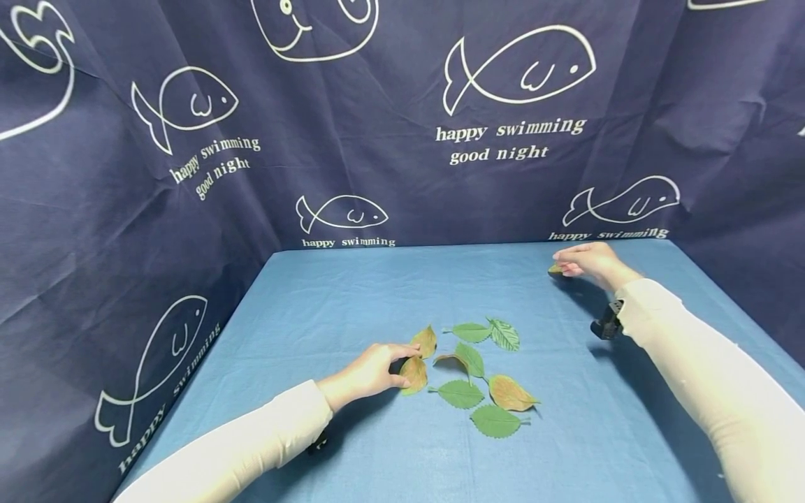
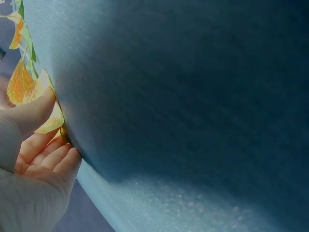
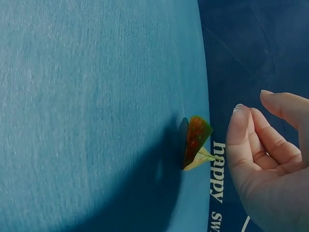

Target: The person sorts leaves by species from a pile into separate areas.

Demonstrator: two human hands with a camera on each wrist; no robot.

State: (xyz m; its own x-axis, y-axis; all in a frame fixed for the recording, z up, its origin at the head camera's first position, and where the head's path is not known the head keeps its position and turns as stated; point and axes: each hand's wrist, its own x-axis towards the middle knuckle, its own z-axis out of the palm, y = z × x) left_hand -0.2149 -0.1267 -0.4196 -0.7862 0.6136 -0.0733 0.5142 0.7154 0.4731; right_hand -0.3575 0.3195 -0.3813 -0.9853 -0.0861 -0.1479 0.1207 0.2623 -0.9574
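My left hand (image 1: 371,374) reaches in from the left over two yellow-brown leaves. Its thumb lies at the lower leaf (image 1: 414,375), and a fingertip comes to the edge of the upper leaf (image 1: 426,340). In the left wrist view the thumb overlaps a yellow leaf (image 2: 50,118), with the other fingers loosely bent beyond it. Far right, my right hand (image 1: 591,262) hovers by the table's back with a gap between thumb and fingers. Beside its fingertips a folded brownish leaf (image 3: 197,140) with a pale stem stands apart on the cloth.
Several green leaves, among them one leaf (image 1: 461,394) near the front, spread right of my left hand. A curled brown leaf (image 1: 454,361) and an orange-brown leaf (image 1: 511,393) lie among them. The blue cloth (image 1: 352,293) covers the table; navy fish-print curtains (image 1: 402,161) stand behind.
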